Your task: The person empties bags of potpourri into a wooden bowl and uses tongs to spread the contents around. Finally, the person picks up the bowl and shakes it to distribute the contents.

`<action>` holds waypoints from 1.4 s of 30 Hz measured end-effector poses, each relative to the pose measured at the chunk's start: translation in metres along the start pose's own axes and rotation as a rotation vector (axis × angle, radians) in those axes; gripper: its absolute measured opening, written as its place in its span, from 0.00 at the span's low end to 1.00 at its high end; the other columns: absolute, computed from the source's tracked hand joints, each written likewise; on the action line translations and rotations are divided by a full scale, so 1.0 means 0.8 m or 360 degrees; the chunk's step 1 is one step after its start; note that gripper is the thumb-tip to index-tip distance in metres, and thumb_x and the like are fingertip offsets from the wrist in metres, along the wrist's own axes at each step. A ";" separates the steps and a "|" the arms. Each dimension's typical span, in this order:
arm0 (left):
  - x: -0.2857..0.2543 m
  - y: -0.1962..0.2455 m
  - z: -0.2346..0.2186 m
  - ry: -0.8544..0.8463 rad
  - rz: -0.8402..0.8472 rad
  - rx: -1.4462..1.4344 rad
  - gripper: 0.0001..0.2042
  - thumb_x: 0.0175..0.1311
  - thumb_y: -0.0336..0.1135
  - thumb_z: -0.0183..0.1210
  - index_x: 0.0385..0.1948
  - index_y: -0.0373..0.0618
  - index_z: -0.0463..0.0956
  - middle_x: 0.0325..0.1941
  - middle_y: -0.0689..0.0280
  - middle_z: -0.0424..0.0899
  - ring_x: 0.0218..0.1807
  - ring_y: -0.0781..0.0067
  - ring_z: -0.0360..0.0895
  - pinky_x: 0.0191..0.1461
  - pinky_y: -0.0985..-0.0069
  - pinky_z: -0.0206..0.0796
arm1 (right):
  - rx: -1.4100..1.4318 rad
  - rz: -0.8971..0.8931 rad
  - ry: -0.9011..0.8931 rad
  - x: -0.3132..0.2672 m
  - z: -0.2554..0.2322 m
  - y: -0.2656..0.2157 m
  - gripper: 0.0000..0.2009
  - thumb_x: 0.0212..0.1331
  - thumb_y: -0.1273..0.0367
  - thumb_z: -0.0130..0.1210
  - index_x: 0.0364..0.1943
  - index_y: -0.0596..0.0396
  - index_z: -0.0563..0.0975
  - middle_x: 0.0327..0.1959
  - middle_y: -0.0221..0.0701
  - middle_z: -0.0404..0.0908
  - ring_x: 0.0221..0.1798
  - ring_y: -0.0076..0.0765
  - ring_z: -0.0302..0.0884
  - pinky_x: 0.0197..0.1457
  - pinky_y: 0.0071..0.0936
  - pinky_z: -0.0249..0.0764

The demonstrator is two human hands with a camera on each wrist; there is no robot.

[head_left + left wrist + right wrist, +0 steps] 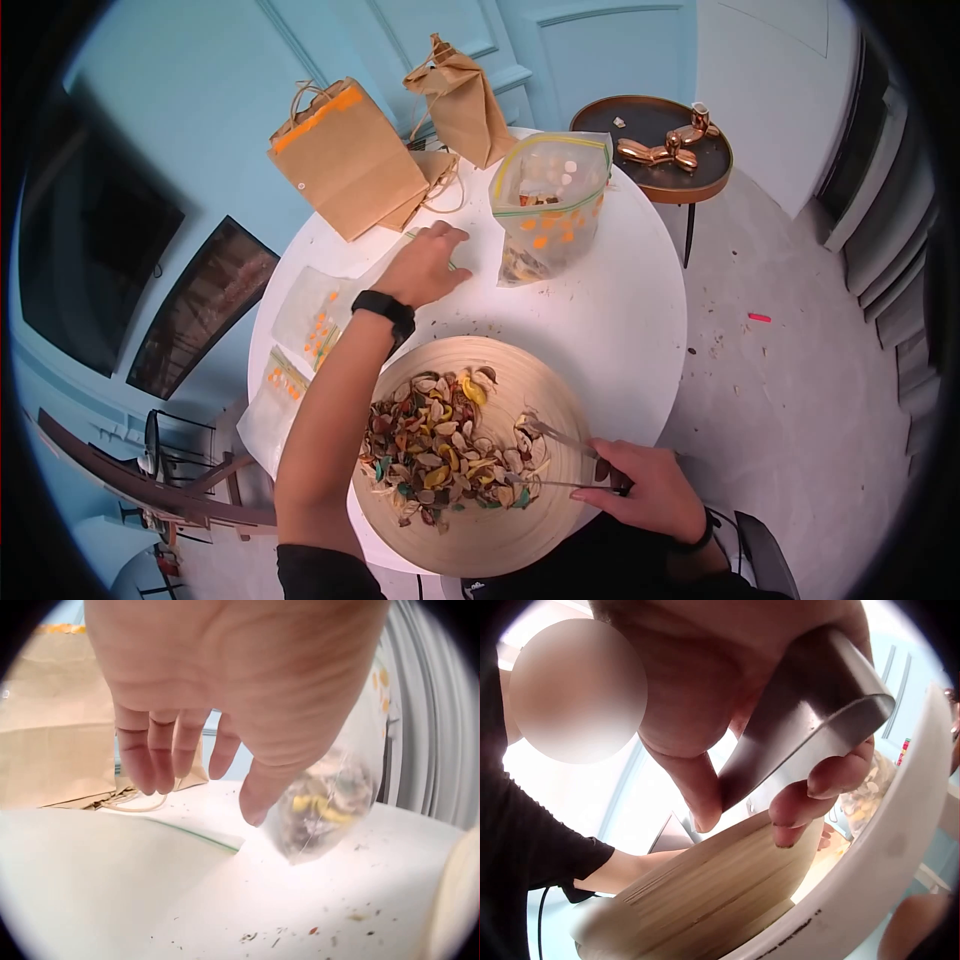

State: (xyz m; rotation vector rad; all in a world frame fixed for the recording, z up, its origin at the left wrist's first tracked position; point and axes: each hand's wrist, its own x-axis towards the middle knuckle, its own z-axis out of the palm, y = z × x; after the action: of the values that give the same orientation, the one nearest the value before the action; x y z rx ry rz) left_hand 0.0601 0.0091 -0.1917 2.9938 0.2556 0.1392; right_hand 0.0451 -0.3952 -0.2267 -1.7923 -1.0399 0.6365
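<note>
A round white worktop [635,330] stands in a room with pale blue panelled walls and a grey floor [745,400]; bits of plant litter are scattered over both. Beyond it, a small dark side table [645,182] carries a copper-coloured balloon-animal figure [660,153].

On the worktop there are two upright brown paper bags [345,165] [465,115], one standing clear zip bag [550,235] partly filled with dried pieces, at least two flat plastic bags [305,305] with orange marks, and one wide wooden bowl [520,365]. The dried petals [435,450] in the bowl are too many to count; brown, yellow, red and green show among them.

The right hand [650,490] has its grip clamped on one pair of metal tongs [565,438] — their arms apart, their tips at the right side of the petals, just ahead of the fingers. The left hand [420,265] has its grip open, fingers extended and thumb apart, over the far side of the flat plastic bags — whether it touches one, I cannot tell. The petals lie nearer the person than that hand.
</note>
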 end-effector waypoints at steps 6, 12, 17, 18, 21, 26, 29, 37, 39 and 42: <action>0.019 -0.003 0.016 -0.0356 -0.0029 0.0351 0.17 0.56 0.33 0.64 0.48 0.40 0.80 0.54 0.51 0.79 0.57 0.48 0.78 0.61 0.61 0.72 | -0.0024 -0.0046 -0.0024 0.000 -0.002 0.007 0.29 0.56 0.55 0.71 0.58 0.55 0.78 0.29 0.32 0.80 0.24 0.32 0.77 0.29 0.27 0.76; -0.039 -0.014 -0.051 0.0015 -0.0056 0.0317 0.08 0.57 0.22 0.54 0.38 0.34 0.76 0.44 0.45 0.80 0.49 0.41 0.79 0.56 0.54 0.73 | -0.0007 -0.0014 -0.0014 0.003 -0.003 0.000 0.28 0.56 0.55 0.71 0.57 0.56 0.79 0.30 0.33 0.81 0.24 0.32 0.77 0.29 0.26 0.76; -0.150 0.018 -0.161 0.0446 -0.0239 0.0231 0.12 0.59 0.25 0.63 0.44 0.36 0.78 0.45 0.53 0.80 0.50 0.46 0.78 0.55 0.59 0.72 | -0.0013 -0.0015 0.0011 -0.005 0.001 -0.002 0.28 0.55 0.57 0.73 0.56 0.56 0.80 0.30 0.34 0.82 0.24 0.32 0.77 0.30 0.26 0.75; -0.179 0.028 -0.178 0.0521 -0.0271 0.0311 0.11 0.59 0.25 0.64 0.43 0.37 0.78 0.44 0.54 0.79 0.49 0.47 0.78 0.54 0.60 0.72 | 0.0004 -0.0010 0.0029 -0.007 0.003 0.000 0.27 0.54 0.59 0.73 0.56 0.56 0.79 0.29 0.34 0.81 0.24 0.29 0.77 0.30 0.25 0.75; -0.262 0.053 -0.210 0.0714 -0.0353 0.0393 0.09 0.56 0.23 0.66 0.38 0.38 0.78 0.40 0.57 0.77 0.46 0.51 0.78 0.48 0.61 0.71 | 0.0070 -0.0041 0.0086 -0.013 0.011 0.013 0.27 0.53 0.64 0.74 0.57 0.58 0.79 0.29 0.31 0.79 0.25 0.23 0.75 0.30 0.22 0.73; -0.372 0.096 -0.212 0.0731 -0.0471 0.0837 0.08 0.52 0.21 0.64 0.34 0.39 0.80 0.36 0.59 0.74 0.41 0.56 0.75 0.45 0.64 0.71 | 0.0379 0.0109 0.0326 -0.021 0.022 0.022 0.29 0.50 0.74 0.74 0.58 0.66 0.77 0.33 0.28 0.79 0.32 0.20 0.75 0.36 0.19 0.73; -0.419 0.112 -0.177 0.0671 -0.0437 0.0991 0.11 0.49 0.23 0.65 0.37 0.38 0.81 0.38 0.60 0.73 0.42 0.59 0.73 0.43 0.65 0.70 | 0.0284 0.0134 0.0333 -0.022 0.017 0.016 0.29 0.50 0.75 0.74 0.58 0.69 0.76 0.32 0.30 0.79 0.32 0.20 0.76 0.37 0.18 0.73; -0.472 0.117 -0.067 0.0821 -0.0621 0.0711 0.07 0.57 0.23 0.67 0.36 0.36 0.80 0.37 0.61 0.75 0.38 0.60 0.73 0.39 0.66 0.70 | -0.0424 -0.0248 0.0237 -0.003 -0.012 -0.013 0.29 0.44 0.75 0.75 0.55 0.66 0.78 0.27 0.32 0.78 0.23 0.25 0.72 0.29 0.23 0.70; -0.470 0.120 -0.058 0.0876 -0.0609 0.0698 0.08 0.56 0.21 0.67 0.36 0.36 0.80 0.37 0.61 0.75 0.38 0.60 0.74 0.39 0.66 0.71 | -0.0530 -0.0312 0.0202 0.006 -0.021 -0.026 0.29 0.43 0.74 0.75 0.54 0.64 0.78 0.27 0.32 0.77 0.23 0.26 0.72 0.28 0.24 0.70; -0.463 0.130 -0.059 0.0989 -0.0616 0.0656 0.10 0.53 0.19 0.66 0.38 0.36 0.81 0.38 0.61 0.76 0.38 0.59 0.74 0.40 0.67 0.71 | -0.0746 -0.0462 0.0109 0.017 -0.029 -0.040 0.29 0.43 0.69 0.76 0.54 0.58 0.79 0.26 0.31 0.76 0.22 0.30 0.71 0.27 0.28 0.69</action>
State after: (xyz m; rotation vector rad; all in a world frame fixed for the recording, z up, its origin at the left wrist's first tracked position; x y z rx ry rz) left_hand -0.2911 -0.1512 -0.1599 3.1108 1.0247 1.0904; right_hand 0.0581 -0.3876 -0.1872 -1.9828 -1.4539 0.1560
